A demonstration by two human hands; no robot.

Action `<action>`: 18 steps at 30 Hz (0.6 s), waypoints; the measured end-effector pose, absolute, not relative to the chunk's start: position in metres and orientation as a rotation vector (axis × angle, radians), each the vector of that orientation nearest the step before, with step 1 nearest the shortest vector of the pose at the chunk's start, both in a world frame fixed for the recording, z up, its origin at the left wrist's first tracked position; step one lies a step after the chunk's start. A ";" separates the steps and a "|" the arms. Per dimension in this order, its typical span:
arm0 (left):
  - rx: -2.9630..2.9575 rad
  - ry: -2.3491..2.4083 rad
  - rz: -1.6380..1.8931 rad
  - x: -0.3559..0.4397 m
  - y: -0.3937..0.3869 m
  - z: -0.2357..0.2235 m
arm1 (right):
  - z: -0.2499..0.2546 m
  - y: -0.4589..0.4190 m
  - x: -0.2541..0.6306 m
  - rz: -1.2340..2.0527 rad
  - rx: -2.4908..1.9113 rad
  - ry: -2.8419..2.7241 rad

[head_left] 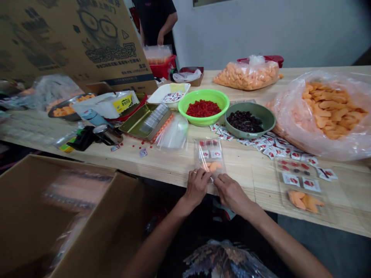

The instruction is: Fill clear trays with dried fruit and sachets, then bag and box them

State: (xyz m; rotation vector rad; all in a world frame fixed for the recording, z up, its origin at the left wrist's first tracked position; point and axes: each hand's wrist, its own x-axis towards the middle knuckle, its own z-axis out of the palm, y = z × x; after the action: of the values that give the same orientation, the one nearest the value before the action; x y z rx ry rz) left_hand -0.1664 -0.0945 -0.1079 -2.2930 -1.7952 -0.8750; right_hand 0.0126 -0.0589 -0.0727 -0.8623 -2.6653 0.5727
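Note:
A transparent plastic bag [209, 147] lies at the table's front edge with a packed tray inside. Through the film I see red and dark pieces at the far end, two small white sachets in the middle and orange curved pieces near me. My left hand [197, 185] pinches the near end of the bag from the left. From the right, my right hand [232, 192] pinches the same end, its fingers close to the left ones. The fingertips partly cover the bag's opening. Another filled tray [298, 185] rests on the table to the right.
Behind the bag stand a green bowl [203, 122] of red pieces and a grey-green bowl [250, 132] of dark ones. Flat plastic bags [173, 133] lie left, by a metal tin [127, 124]. An open carton [116, 200] stands lower left. A person [156, 19] stands behind.

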 end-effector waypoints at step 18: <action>-1.536 -2.890 -1.971 -0.164 -0.114 -0.082 | -0.068 -0.010 0.002 1.800 -1.520 -1.281</action>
State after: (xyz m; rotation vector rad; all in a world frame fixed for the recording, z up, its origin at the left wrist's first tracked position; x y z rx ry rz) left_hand -0.1641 -0.1142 -0.0823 -1.5359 -2.8900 -1.9706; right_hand 0.0024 -0.0101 -0.0676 -1.5202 -1.2805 1.7998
